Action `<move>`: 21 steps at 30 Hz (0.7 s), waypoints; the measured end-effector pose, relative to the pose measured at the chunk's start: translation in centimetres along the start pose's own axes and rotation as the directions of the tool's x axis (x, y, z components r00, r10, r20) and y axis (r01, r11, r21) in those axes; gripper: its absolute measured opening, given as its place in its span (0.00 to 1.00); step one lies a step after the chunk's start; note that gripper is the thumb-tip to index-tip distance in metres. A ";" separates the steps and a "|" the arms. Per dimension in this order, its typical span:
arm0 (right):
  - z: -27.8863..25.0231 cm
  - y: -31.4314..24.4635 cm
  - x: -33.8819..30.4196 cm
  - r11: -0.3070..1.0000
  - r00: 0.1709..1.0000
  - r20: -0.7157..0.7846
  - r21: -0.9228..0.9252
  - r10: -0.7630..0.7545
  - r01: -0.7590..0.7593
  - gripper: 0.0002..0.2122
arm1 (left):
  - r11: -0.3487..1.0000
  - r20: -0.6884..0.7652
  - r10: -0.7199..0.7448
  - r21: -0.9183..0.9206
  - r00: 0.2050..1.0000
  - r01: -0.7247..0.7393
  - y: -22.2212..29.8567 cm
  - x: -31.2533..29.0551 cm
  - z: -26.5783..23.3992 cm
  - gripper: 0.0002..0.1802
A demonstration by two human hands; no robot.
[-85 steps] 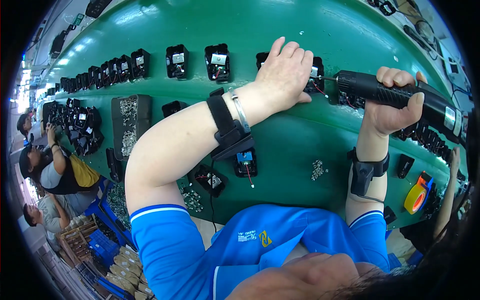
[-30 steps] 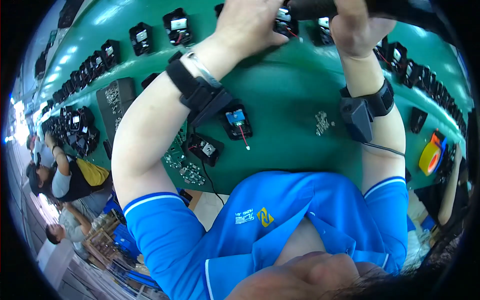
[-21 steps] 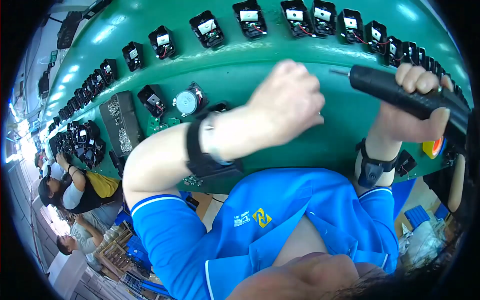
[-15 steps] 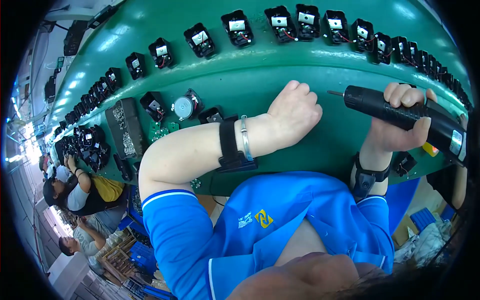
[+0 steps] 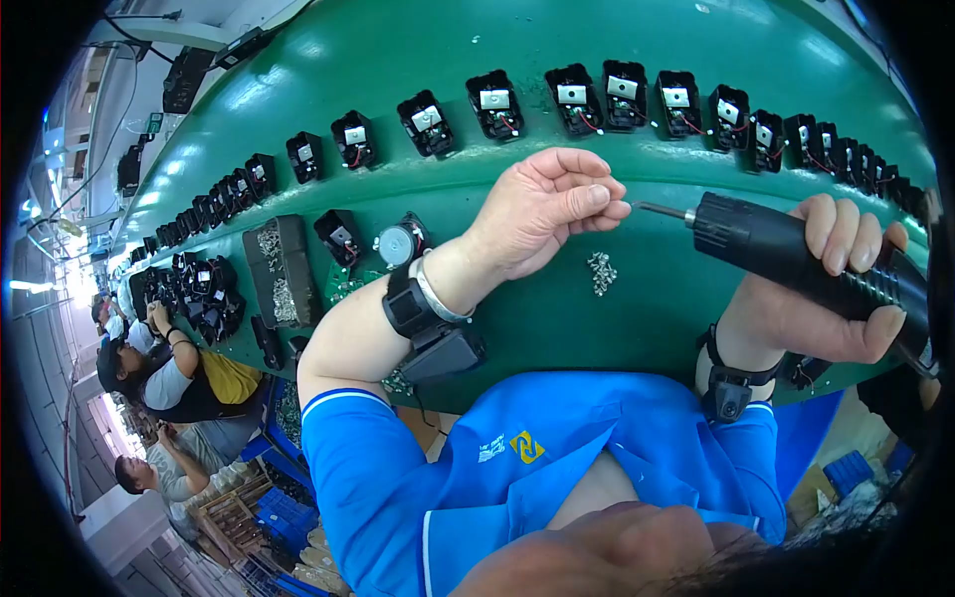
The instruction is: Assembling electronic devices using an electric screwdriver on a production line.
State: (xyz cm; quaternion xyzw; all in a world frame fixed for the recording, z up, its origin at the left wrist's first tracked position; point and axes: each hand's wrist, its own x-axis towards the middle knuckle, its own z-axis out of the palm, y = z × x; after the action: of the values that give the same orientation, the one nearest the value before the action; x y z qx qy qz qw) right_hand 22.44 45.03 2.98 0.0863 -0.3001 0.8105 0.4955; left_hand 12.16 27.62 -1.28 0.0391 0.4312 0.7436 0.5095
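My right hand (image 5: 826,289) is wrapped round a black electric screwdriver (image 5: 766,234), its thin metal bit pointing left. At the bit's tip, the fingers of my left hand (image 5: 557,204) are pinched together; whatever they hold is too small to make out. Below the pinch, a small pile of silvery screws (image 5: 601,274) lies on the green table (image 5: 517,348). Left of my left wrist are a round grey speaker (image 5: 397,245) and an open black housing (image 5: 339,237). A green circuit board (image 5: 345,286) is partly behind my forearm.
Across the table's far side runs a curved row of black housings (image 5: 494,103) with silvery parts and red wires. A dark tray (image 5: 282,269) of small metal parts stands at left, beside heaped black parts (image 5: 209,297). Co-workers (image 5: 169,373) sit farther left.
My left hand has turned from a closed fist to a pinch at the bit's tip. The screw pile now shows on the table below it. The whole view has shifted slightly.
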 end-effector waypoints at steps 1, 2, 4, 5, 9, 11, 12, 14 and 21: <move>0.3 0.2 0.0 1.000 0.999 0.039 0.006 0.016 -0.016 0.23 | 0.994 0.034 0.019 -0.112 0.999 -0.015 -0.1 0.0 0.0 0.09; 0.5 0.4 -0.1 0.999 0.996 0.079 0.010 0.031 -0.032 0.23 | 0.994 0.037 0.021 -0.111 0.999 -0.017 -0.2 0.1 0.1 0.09; 0.8 0.9 -0.1 1.000 0.995 0.094 0.007 0.020 -0.021 0.23 | 0.989 0.077 0.051 -0.139 0.996 -0.040 0.0 0.0 0.1 0.08; 0.9 1.2 -0.1 1.000 0.994 0.104 0.009 0.012 -0.013 0.24 | 0.989 0.069 0.060 -0.140 0.996 -0.050 0.1 -0.2 0.0 0.08; 1.1 1.3 -0.2 1.000 0.989 0.150 0.008 -0.016 0.015 0.25 | 0.993 0.070 0.051 -0.114 0.996 -0.043 0.4 -0.4 0.1 0.07; 1.1 0.7 -0.1 0.999 0.989 0.145 -0.006 -0.036 0.038 0.25 | 0.993 0.085 0.028 -0.117 0.996 -0.018 0.2 0.0 0.7 0.07; 1.2 0.4 0.0 0.998 0.989 0.140 -0.011 -0.053 0.055 0.25 | 0.990 0.093 0.011 -0.139 0.996 0.003 0.1 0.2 1.0 0.07; 1.3 0.7 -0.2 0.998 0.984 0.166 -0.011 -0.066 0.069 0.26 | 0.988 0.076 0.010 -0.157 0.997 0.002 0.0 -0.2 0.9 0.06; 1.5 0.6 -0.3 0.997 0.961 0.272 -0.042 -0.058 0.072 0.26 | 0.996 0.074 0.007 -0.094 0.997 0.000 0.0 -0.3 0.9 0.06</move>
State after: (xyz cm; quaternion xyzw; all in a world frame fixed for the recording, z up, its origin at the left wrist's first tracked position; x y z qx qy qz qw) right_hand 21.86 43.82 3.82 0.1931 -0.3825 0.7666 0.4783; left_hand 12.74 27.93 -0.60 0.0438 0.3766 0.7619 0.5251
